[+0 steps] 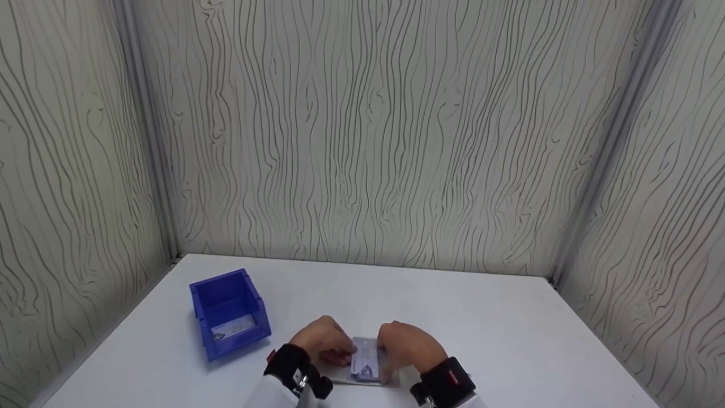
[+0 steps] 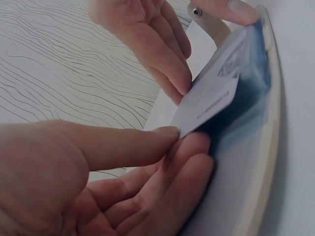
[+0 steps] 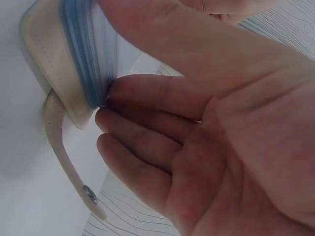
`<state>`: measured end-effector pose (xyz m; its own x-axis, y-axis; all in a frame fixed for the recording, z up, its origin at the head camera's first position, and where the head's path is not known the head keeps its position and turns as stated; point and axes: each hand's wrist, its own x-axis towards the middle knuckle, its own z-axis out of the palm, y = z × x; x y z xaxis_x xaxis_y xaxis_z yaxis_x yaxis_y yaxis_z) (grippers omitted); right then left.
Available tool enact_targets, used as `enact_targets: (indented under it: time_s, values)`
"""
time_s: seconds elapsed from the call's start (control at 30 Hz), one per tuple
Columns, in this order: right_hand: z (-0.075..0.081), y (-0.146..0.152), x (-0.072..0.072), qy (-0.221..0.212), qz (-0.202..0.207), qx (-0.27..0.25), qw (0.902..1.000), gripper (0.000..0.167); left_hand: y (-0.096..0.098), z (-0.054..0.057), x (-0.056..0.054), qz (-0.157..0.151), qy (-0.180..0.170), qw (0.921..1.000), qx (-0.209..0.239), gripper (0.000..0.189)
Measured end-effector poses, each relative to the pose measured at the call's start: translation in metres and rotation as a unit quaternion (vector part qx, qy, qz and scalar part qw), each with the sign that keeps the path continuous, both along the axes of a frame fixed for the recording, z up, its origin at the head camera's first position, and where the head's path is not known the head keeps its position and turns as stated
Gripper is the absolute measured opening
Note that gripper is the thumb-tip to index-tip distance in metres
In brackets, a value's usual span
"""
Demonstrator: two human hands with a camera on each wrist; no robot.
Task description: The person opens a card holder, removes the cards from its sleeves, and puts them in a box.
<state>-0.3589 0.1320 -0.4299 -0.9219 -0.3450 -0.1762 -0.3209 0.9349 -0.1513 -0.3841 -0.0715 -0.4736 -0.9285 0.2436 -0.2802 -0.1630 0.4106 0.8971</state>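
Observation:
A card holder with a beige cover (image 2: pixel 273 98) and a stack of bluish clear sleeves (image 3: pixel 81 54) lies spread on the white table. On its sleeves is a pale printed card (image 2: pixel 206 101). Thumb and fingers of my left hand (image 1: pixel 325 340) pinch the card's near edge in the left wrist view. My right hand (image 1: pixel 410 345) grips the card holder from the other side, its thumb and fingertips at opposite ends of the sleeves. A beige strap (image 3: pixel 61 147) with a metal snap sticks out from the cover. How far the card sits inside a sleeve, I cannot tell.
A blue open-top bin (image 1: pixel 231 348) stands at the left of the white table (image 1: pixel 510 340), with a similar printed card (image 1: pixel 234 327) in it. Wood-grain panels (image 1: pixel 362 141) enclose the table at the back and both sides.

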Motion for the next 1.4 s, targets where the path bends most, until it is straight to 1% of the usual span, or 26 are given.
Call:
enact_targets:
  time_s: [0.07, 0.13, 0.2, 0.27, 0.3, 0.4, 0.5, 0.57, 0.67, 0.8, 0.93, 1.03, 1.23, 1.4]
  values:
    - [0.001, 0.0, 0.0, 0.003, 0.002, -0.003, 1.0, 0.038, 0.0, 0.001, 0.0, 0.002, 0.0, 1.0, -0.006, 0.01]
    - [0.0, -0.001, -0.001, 0.019, 0.02, -0.008, 0.9996, 0.047, 0.0, 0.001, 0.0, 0.002, 0.003, 0.9999, -0.011, 0.009]
    - [-0.001, -0.001, -0.003, 0.039, 0.051, -0.013, 0.9979, 0.058, 0.0, 0.001, 0.001, 0.0, 0.008, 0.9999, -0.011, 0.008]
    - [-0.002, -0.001, -0.004, 0.057, 0.083, -0.017, 0.9948, 0.065, 0.0, 0.001, 0.001, -0.004, 0.017, 0.9998, -0.009, 0.008]
    - [-0.003, -0.001, -0.005, 0.062, 0.097, -0.017, 0.9932, 0.066, 0.0, 0.001, 0.002, -0.005, 0.02, 0.9998, -0.007, 0.008]
    - [-0.005, 0.0, -0.008, 0.055, 0.116, -0.028, 0.9914, 0.056, 0.0, 0.002, 0.001, -0.008, 0.025, 0.9996, -0.006, 0.007]
    - [-0.007, 0.003, -0.01, 0.031, 0.113, -0.049, 0.992, 0.046, 0.0, 0.002, 0.0, -0.008, 0.024, 0.9997, -0.006, 0.006]
    - [-0.006, 0.003, -0.011, 0.019, 0.106, -0.062, 0.9923, 0.043, 0.0, 0.002, 0.001, -0.009, 0.023, 0.9997, -0.004, 0.006]
    - [-0.006, 0.004, -0.01, 0.006, 0.095, -0.073, 0.9928, 0.043, 0.0, 0.002, 0.002, -0.01, 0.022, 0.9997, 0.004, 0.006]
    - [-0.006, 0.004, -0.011, 0.0, 0.087, -0.072, 0.9936, 0.044, 0.0, 0.002, 0.003, -0.005, 0.021, 0.9997, 0.011, 0.005]
    - [-0.007, 0.003, -0.011, -0.009, 0.075, -0.067, 0.9949, 0.048, -0.001, 0.002, 0.004, -0.004, 0.015, 0.9999, 0.004, 0.005]
    - [-0.008, 0.003, -0.011, -0.009, 0.071, -0.062, 0.9956, 0.051, -0.002, 0.002, 0.004, -0.003, 0.014, 0.9999, 0.002, 0.005]
    - [-0.006, 0.003, -0.008, -0.002, 0.074, -0.059, 0.9955, 0.055, -0.002, 0.001, 0.004, 0.002, 0.018, 0.9998, 0.007, 0.005]
    - [-0.002, 0.004, -0.008, 0.007, 0.077, -0.058, 0.9953, 0.054, 0.002, 0.005, 0.005, 0.008, 0.02, 0.9996, -0.021, 0.007]
